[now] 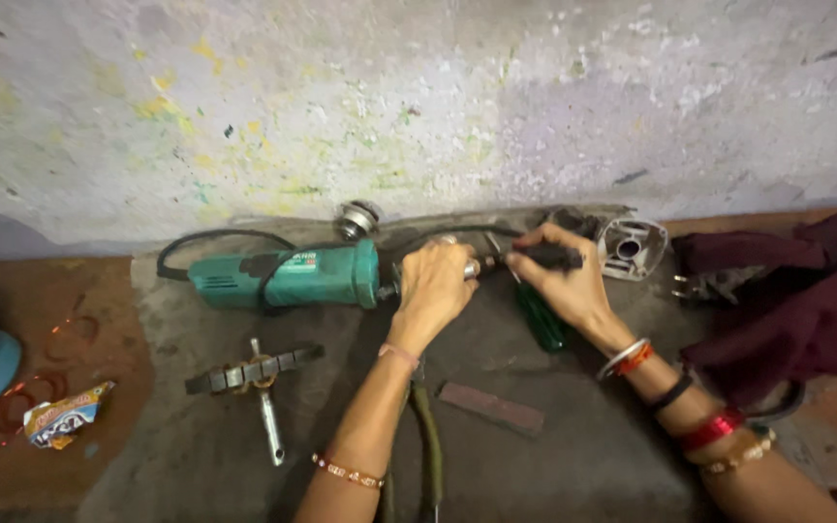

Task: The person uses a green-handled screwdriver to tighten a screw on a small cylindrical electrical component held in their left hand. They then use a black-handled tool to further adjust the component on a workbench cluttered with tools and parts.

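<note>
Green grinder body point(288, 276) (near wall) meets left hand point(433, 286).

We note gear puller point(249, 373) lower left, snack wrapper point(65, 415) far left, maroon cloth point(796, 300) right (crumpled), flat bar point(491, 408) lower centre.

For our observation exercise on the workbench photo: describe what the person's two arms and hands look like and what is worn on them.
Both forearms are bare, with no sleeves or gloves. The left hand has a thin pinkish band at the wrist and a beaded bracelet lower on the forearm. The right hand has white and orange-red bangles at the wrist, then a black band, red bangles and a golden bracelet.
</note>
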